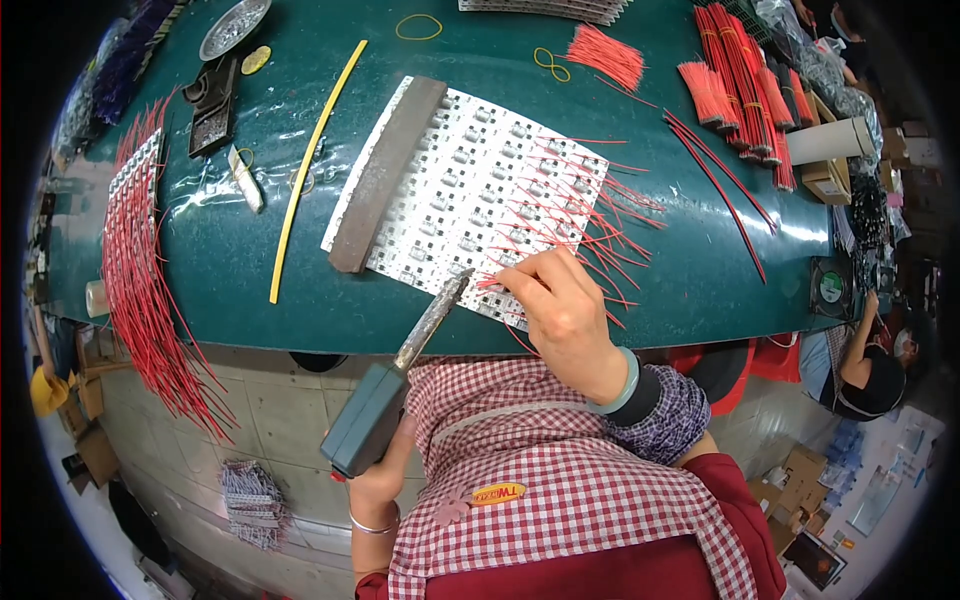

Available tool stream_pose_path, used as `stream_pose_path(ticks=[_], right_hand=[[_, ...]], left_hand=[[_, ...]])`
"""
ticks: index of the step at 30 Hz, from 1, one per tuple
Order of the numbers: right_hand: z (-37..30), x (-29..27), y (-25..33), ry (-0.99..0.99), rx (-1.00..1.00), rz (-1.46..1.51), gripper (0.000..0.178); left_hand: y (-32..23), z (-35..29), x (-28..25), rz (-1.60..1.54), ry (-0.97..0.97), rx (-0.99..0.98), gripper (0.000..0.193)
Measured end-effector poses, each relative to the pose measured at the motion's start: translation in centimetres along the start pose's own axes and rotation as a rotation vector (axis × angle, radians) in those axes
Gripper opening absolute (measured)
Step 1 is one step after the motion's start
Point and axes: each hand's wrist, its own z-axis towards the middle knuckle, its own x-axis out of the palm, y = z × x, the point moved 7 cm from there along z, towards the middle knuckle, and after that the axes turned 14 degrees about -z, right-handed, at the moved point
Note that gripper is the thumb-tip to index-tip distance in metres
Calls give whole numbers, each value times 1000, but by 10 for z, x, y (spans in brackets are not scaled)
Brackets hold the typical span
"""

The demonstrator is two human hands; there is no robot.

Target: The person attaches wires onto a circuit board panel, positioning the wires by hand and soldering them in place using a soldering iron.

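The soldering iron (366, 415), lower left of centre, points its long axis upper-right, gripped in the left hand (388, 468). The right hand (568, 312) pinches red wire (488, 281) (near the tip) over the central white circuit sheet (450, 180).

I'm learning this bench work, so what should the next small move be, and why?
Probably touch the soldering iron tip to the red wire: the right hand pinches that wire over the white board, and the left hand holds the iron with its tip close by.
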Motion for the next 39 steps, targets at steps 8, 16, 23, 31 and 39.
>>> stream_pose_path(ticks=[8,16,23,31,39], right_hand=[[-2,1,-1,-2,5,1,31],[-6,-30,10,-149,-3,4,31],[-12,-12,18,-118,-35,42,27],[-15,0,19,-127,-28,-17,28],[-14,0,23,-135,-12,-88,30]], left_hand=[[-9,13,12,48,-91,-9,23],[-13,8,8,18,-55,3,34],[2,-5,-5,74,18,51,43],[-8,2,5,70,-38,-10,33],[-17,13,11,116,-55,45,23]])
